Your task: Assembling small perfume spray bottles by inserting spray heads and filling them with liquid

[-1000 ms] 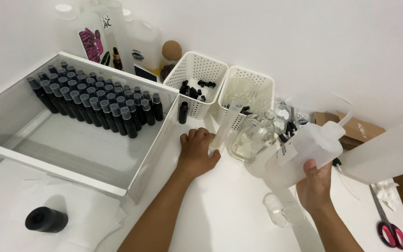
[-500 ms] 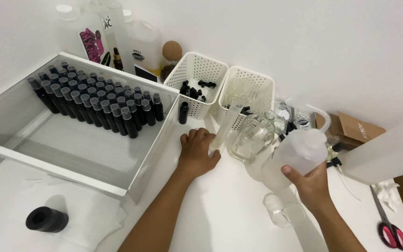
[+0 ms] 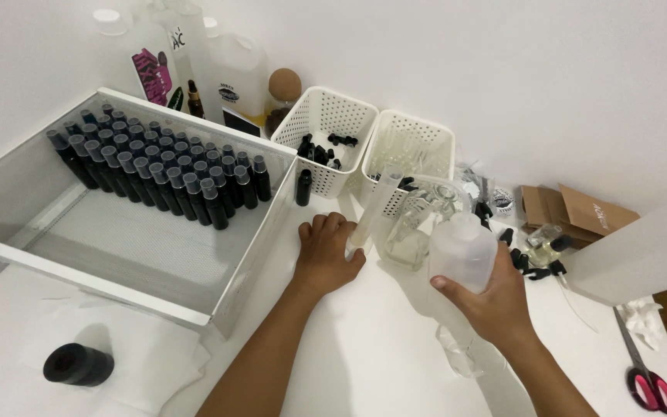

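My left hand [image 3: 327, 253] rests on the white table, its fingers curled around the base of a tall clear measuring cylinder [image 3: 377, 202] that leans slightly right. My right hand [image 3: 494, 301] grips a translucent white squeeze bottle [image 3: 462, 249], held upright just to the right of the cylinder. Between cylinder and bottle stands a clear glass flask [image 3: 414, 228]. A small clear glass bottle [image 3: 457, 360] stands on the table below my right wrist.
A white mesh tray [image 3: 117, 255] at left holds several dark bottles [image 3: 160, 171]. Two white perforated baskets [image 3: 326, 116] [image 3: 414, 143] stand behind. Jugs [image 3: 229, 77] line the wall. A large white bottle [image 3: 634, 259], red-handled scissors [image 3: 646, 378], a cardboard box [image 3: 573, 212] and a black roll [image 3: 79, 364] lie around.
My right hand has carried the squeeze bottle leftward, closer to the cylinder. My left hand has stayed at the cylinder's base.
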